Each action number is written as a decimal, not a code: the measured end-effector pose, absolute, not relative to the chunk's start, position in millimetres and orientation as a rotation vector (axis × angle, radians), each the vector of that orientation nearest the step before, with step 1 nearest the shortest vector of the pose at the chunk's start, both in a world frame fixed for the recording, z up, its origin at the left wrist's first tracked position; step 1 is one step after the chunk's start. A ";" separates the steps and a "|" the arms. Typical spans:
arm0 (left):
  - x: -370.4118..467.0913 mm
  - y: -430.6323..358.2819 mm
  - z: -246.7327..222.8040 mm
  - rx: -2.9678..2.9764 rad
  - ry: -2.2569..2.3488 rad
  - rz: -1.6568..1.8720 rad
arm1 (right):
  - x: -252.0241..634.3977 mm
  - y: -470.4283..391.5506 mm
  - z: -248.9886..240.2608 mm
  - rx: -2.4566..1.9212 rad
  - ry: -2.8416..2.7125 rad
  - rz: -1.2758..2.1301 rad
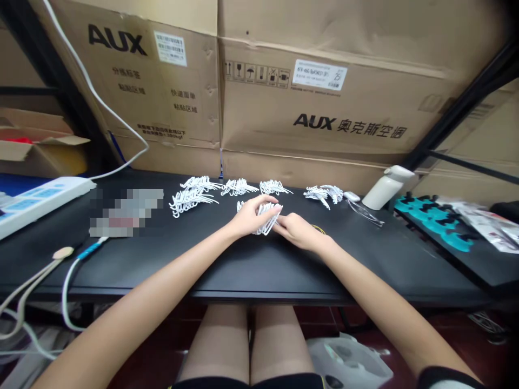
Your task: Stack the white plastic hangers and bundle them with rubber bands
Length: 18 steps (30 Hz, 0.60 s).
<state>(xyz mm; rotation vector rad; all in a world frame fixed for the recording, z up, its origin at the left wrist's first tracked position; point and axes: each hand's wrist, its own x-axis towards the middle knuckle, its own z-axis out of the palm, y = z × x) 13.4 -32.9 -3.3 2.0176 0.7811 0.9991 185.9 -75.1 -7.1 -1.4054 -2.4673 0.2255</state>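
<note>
My left hand [248, 217] is wrapped from the left round a bundle of thin white hook-like pieces [266, 220], held just above the black table. At the bundle's right end is my right hand [299, 231], its fingers curled closed against it; the exact grip of the fingertips is hidden. Similar white bundles lie behind my hands: two stacked at the left [192, 200], one in the middle [239, 187], one beside it [274, 187] and a looser pile [323, 194] to the right. Thin yellow loops [318, 229] show behind my right wrist.
Large cardboard boxes [259, 146] stand along the back of the black table [227, 273]. To the right are a white bottle [387, 186], a thin cable [363, 209] and teal pieces [436, 219]. A white power strip [48, 202] and cables [71, 281] lie left.
</note>
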 end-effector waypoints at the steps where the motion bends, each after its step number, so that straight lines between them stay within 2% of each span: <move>1: 13.4 -32.3 -2.4 1.989 0.783 0.979 | 185.9 -75.3 -6.8 -1.419 -2.497 0.161; 5: 13.0 -31.9 -1.0 1.900 0.789 0.893 | 185.6 -76.2 -5.9 -1.449 -2.581 0.005; 18: 13.2 -25.7 -10.1 1.913 0.772 0.926 | 176.9 -76.9 -13.3 -1.479 -2.657 -0.276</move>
